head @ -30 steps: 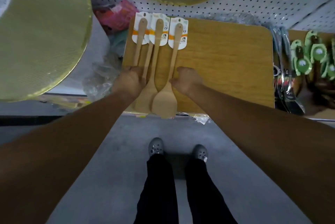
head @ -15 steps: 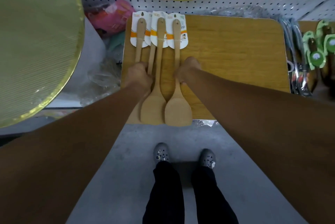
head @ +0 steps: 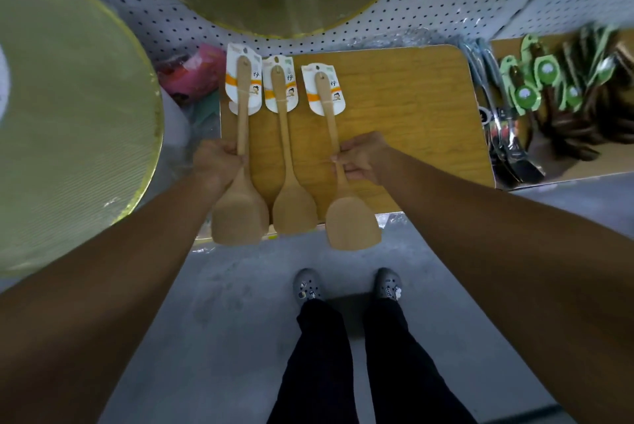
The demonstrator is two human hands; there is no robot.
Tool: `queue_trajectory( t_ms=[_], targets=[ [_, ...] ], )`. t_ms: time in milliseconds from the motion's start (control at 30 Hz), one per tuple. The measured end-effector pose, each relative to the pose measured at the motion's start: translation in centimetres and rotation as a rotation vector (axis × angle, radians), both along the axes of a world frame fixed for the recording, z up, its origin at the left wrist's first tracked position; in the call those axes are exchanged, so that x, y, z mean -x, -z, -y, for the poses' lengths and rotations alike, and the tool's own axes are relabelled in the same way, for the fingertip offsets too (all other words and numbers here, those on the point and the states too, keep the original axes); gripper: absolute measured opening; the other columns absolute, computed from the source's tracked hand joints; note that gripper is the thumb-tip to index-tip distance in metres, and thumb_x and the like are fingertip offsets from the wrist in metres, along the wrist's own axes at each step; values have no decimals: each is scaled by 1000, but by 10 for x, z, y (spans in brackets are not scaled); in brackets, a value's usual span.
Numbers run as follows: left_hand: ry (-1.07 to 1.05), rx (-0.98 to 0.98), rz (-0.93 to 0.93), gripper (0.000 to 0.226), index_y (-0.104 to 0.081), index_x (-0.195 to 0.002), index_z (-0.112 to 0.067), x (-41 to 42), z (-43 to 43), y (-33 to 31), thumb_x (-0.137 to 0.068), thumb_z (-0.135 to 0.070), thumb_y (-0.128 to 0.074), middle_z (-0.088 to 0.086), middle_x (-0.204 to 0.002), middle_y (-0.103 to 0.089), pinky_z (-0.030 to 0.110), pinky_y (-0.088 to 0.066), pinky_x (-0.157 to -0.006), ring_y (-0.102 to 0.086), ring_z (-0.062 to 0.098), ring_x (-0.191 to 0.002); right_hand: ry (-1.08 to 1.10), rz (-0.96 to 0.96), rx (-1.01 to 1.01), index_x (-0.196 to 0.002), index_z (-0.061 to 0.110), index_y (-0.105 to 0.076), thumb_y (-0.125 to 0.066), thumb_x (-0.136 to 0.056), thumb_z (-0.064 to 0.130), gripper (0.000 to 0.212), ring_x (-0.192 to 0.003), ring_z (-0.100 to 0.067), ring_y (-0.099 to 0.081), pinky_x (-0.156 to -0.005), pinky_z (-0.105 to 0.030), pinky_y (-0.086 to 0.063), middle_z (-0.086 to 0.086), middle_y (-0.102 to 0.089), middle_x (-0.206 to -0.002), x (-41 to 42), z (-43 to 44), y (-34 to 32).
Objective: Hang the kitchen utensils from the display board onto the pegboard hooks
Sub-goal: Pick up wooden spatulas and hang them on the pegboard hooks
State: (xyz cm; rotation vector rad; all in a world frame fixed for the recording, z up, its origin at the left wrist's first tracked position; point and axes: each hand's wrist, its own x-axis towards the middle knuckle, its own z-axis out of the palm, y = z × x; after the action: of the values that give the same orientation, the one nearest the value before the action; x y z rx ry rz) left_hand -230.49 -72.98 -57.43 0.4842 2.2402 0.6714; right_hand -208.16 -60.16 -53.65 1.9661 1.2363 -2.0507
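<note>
Spread apart: left hand (head: 216,163) fingers (head: 236,158) grip left spatula (head: 240,216), right hand (head: 364,157) grips right spatula (head: 353,225).

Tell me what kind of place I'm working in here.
Likely a housewares shop aisle: white perforated pegboard wall, three wooden spatulas bearing printed retail cards, and green-carded packaged utensils piled on the right.

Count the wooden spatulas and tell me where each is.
3. Left spatula held by the left hand; middle spatula lying on the board; right spatula held by the right hand. Another may hide underneath.
</note>
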Motion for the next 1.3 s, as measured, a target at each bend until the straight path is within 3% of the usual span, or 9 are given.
queue_trajectory(
  t_ms=[133,233,333,533,600,733,1033,1167,1300],
  targets=[
    [-49,-23,162,22,-71,-106,-2,-33,13,-27,-84,-5,-73,5,-84,-67,32,-57,-71,-63,19,-73,137,-116,-4,-94,6,-58,-67,-86,-13,22,-77,-27,-70,-79,-42,-61,-15,-67,-92,-27,17,-21],
    [-21,-73,315,21,-68,-104,2,-63,21,-43,-83,0,-72,14,-93,-67,40,-56,-79,-63,26,-85,207,-192,-16,-107,0,-58,-57,-86,-22,30,-75,-26,-69,-72,-37,-62,-14,-64,-97,-58,36,-42],
    [37,-151,389,30,-66,-111,-1,-108,17,-70,-82,6,-71,11,-97,-67,38,-57,-79,-63,22,-86,263,-214,-88,-120,-4,-56,-53,-85,-25,41,-77,-26,-69,-85,-42,-59,-13,-65,-98,-104,54,-68],
    [241,-315,449,34,-66,-119,-4,-208,10,-134,-87,7,-64,3,-97,-65,18,-54,-69,-61,14,-87,470,-243,-256,-109,3,-65,-67,-80,-18,35,-90,-31,-72,-90,-42,-57,-19,-70,-107,-216,80,-117],
    [256,-352,469,35,-66,-120,-5,-238,9,-154,-87,8,-64,1,-96,-64,16,-55,-71,-62,13,-87,530,-257,-317,-113,-1,-65,-69,-80,-16,37,-90,-31,-69,-88,-41,-58,-20,-67,-101,-250,86,-136],
    [355,-424,452,37,-66,-119,-12,-299,-1,-199,-86,6,-67,-7,-91,-67,11,-53,-69,-64,8,-83,595,-311,-437,-102,9,-70,-65,-83,-16,32,-91,-30,-69,-91,-42,-56,-15,-66,-87,-325,92,-178],
    [536,-588,565,45,-61,-111,-22,-507,-27,-282,-84,13,-65,-19,-73,-72,12,-55,-66,-63,-10,-66,831,-354,-650,-120,-4,-63,-67,-83,-14,39,-91,-29,-73,-82,-33,-60,-28,-69,-106,-514,118,-260],
    [595,-629,644,49,-60,-116,-23,-594,-32,-308,-83,11,-68,-10,-92,-72,12,-54,-68,-66,-5,-76,886,-356,-736,-113,3,-68,-73,-78,-10,38,-98,-30,-71,-92,-39,-58,-23,-72,-106,-592,135,-288],
    [669,-623,695,50,-61,-125,-15,-657,-40,-326,-82,9,-69,5,-109,-72,24,-58,-84,-68,8,-93,939,-324,-805,-104,9,-72,-73,-78,-10,32,-98,-28,-73,-90,-35,-58,-13,-77,-98,-651,145,-309]
  ],
)
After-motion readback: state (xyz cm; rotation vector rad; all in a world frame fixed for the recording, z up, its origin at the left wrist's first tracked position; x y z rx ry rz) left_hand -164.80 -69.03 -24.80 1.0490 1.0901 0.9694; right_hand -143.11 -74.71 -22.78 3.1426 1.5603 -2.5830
